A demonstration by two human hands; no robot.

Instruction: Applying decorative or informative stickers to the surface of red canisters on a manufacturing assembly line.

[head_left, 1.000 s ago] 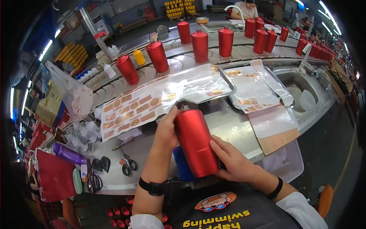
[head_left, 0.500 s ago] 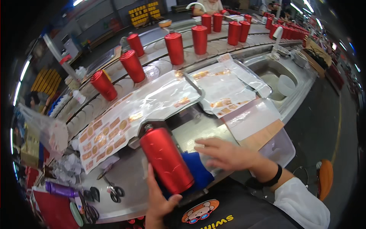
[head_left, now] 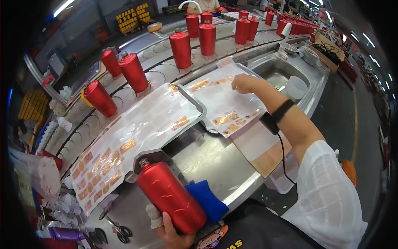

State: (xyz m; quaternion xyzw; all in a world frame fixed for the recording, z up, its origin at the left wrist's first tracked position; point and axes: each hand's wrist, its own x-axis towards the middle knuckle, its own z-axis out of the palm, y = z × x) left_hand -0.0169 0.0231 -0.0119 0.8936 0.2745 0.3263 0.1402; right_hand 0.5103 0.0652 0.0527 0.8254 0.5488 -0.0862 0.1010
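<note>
A red metal bottle [head_left: 171,197] with a short threaded neck lies tilted across the front of the bench. My left hand [head_left: 172,234] is wrapped round its lower end, with pale coverings on some fingertips. The bottle's neck rests at an angled metal holder [head_left: 153,157], and a blue cloth [head_left: 206,201] lies beside the bottle. Farther off, my right hand [head_left: 244,84] is at the far part of a clear decal sheet [head_left: 211,101] with orange-gold prints. Its fingers are curled together on the sheet; anything between them is hidden.
Another decal sheet [head_left: 141,120] covers a tray on the left. Behind it, red bottles [head_left: 180,49] stand along a conveyor [head_left: 157,70]. Scissors [head_left: 122,233] lie at front left. A sink [head_left: 286,72] with a white tub [head_left: 295,88] is at right. People work farther back.
My right hand has gone from beside the red bottle out to the far part of the right decal sheet. My left hand still holds the bottle, now slightly lower and leftward in view.
</note>
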